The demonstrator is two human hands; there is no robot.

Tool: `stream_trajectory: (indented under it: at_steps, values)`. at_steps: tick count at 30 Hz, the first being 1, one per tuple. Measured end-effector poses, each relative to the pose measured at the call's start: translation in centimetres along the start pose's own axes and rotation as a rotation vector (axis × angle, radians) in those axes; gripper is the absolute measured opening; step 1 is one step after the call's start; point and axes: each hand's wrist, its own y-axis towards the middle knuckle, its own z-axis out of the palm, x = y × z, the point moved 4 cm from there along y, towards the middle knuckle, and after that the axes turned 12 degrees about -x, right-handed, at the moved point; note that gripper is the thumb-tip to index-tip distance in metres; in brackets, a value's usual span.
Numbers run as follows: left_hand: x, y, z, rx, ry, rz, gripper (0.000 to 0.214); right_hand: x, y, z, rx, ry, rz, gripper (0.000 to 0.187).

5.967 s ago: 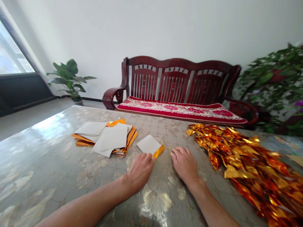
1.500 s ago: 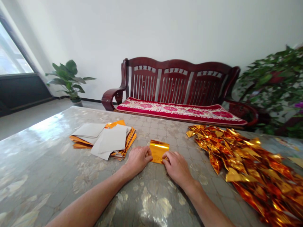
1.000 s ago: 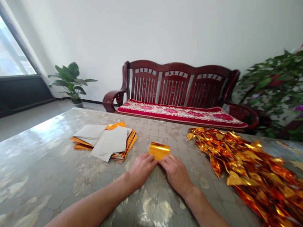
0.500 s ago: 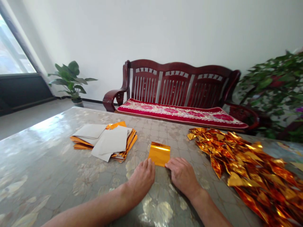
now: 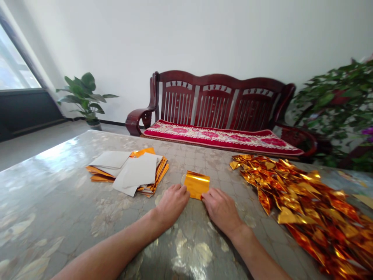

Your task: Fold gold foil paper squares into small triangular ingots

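Note:
A sheet of shiny gold foil paper (image 5: 197, 184) lies in front of me, its far edge curling up. My left hand (image 5: 174, 202) grips its near left corner, the fingers bent and pressed together. At the near right corner, my right hand (image 5: 220, 208) pinches the same sheet, with the thumb hidden beneath the fingers. To the left lies a loose stack of foil paper (image 5: 136, 171), most of its top sheets showing their pale backs. A large heap of folded gold foil pieces (image 5: 303, 198) spreads over the right side.
The table (image 5: 72, 206) has a glossy, flower-patterned cover. Beyond its far edge stands a dark red wooden bench (image 5: 221, 103) with a red floral cushion (image 5: 215, 136). A potted plant (image 5: 87, 97) is at the far left, and leafy greenery (image 5: 338, 105) at the right.
The near edge of the gold sheet has been turned up a little, so the sheet looks shorter. Both hands have shifted slightly away from me and stay at its corners.

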Motion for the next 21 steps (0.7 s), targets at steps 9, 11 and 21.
stream_trajectory:
  at_steps: [9,11,21]
  values:
    - [0.8,0.7,0.3,-0.07,0.001,-0.057,0.012,-0.1,0.2,0.5,-0.058,-0.06,-0.005,0.02]
    - [1.0,0.8,0.5,-0.097,-0.015,-0.058,0.014,-0.3,0.2,0.7,-0.083,-0.039,0.026,0.023]
    - [3.3,0.3,1.1,-0.324,-0.498,-0.361,0.019,-2.5,-0.2,1.2,-0.299,0.497,0.364,0.024]
